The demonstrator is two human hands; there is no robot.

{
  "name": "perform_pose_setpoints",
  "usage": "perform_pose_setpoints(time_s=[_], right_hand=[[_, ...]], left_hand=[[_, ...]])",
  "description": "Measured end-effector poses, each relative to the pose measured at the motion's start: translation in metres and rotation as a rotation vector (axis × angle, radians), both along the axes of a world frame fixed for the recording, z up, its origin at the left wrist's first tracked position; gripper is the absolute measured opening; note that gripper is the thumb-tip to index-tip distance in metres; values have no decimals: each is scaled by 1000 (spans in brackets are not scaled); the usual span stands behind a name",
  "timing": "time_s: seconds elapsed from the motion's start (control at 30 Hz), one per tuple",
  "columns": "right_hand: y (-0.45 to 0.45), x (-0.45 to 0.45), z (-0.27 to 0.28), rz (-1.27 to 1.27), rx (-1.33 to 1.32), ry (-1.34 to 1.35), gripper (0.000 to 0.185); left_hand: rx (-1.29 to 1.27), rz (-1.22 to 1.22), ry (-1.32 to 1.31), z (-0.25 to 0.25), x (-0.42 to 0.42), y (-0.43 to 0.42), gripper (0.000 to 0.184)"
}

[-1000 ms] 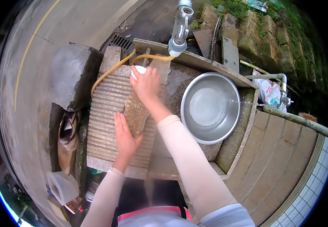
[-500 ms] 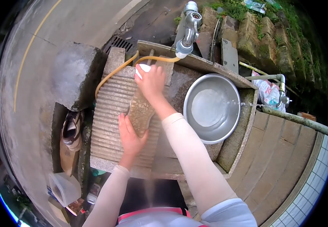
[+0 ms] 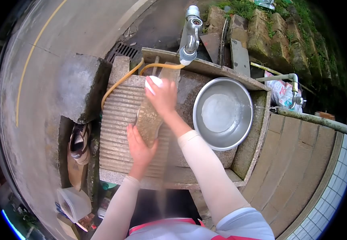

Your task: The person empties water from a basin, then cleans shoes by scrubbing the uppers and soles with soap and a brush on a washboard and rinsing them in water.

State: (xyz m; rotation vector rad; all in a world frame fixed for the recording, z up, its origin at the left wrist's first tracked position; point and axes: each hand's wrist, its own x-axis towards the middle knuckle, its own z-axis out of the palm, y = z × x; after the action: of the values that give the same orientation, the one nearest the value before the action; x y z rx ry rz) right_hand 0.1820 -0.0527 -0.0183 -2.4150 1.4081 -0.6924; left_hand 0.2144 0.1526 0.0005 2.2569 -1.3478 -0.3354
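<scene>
A shoe (image 3: 148,122) lies sole up on the ribbed stone washboard (image 3: 115,116), its tan patterned tread facing me. Around its near end my left hand (image 3: 140,150) is closed, thumb on one side and fingers on the other. At the far end, my right hand (image 3: 163,96) grips a white rounded scrub brush (image 3: 153,84) against the sole. My fingers and palm hide the brush's underside and the shoe's far tip.
Right of the washboard, a metal basin (image 3: 243,134) with water sits in the stone sink (image 3: 257,138). A tap (image 3: 190,38) and yellow hose (image 3: 121,88) are at the back. Another shoe (image 3: 79,144) stands left, below a stone block (image 3: 81,86).
My right hand and the brush have shifted slightly toward me along the sole. My left hand keeps its hold on the shoe. The whole view has shifted a little.
</scene>
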Motion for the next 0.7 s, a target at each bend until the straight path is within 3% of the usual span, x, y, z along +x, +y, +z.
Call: perform_pose_setpoints(time_s=[0.1,0.2,0.27,0.37,0.5,0.6,0.7], right_hand=[[80,-44,37,186,2,-95,41],[73,-50,31,161,7,-116,45],[21,-31,-3,6,-55,-112,49],[-20,-17,-32,-57,-23,-212,43],[-15,-79,-26,-101,6,-420,50],[-4,-219,-58,-227,12,-131,57],[-13,-357,-104,-460,39,433,58]], left_hand=[[-16,-9,25,1,0,-4,97],[15,-16,23,0,1,-4,96],[31,3,13,3,1,-2,94],[33,-23,22,-3,-2,-4,94],[103,-48,49,5,2,-10,98],[267,-35,157,13,13,-6,104],[536,-89,-136,30,19,-20,108]])
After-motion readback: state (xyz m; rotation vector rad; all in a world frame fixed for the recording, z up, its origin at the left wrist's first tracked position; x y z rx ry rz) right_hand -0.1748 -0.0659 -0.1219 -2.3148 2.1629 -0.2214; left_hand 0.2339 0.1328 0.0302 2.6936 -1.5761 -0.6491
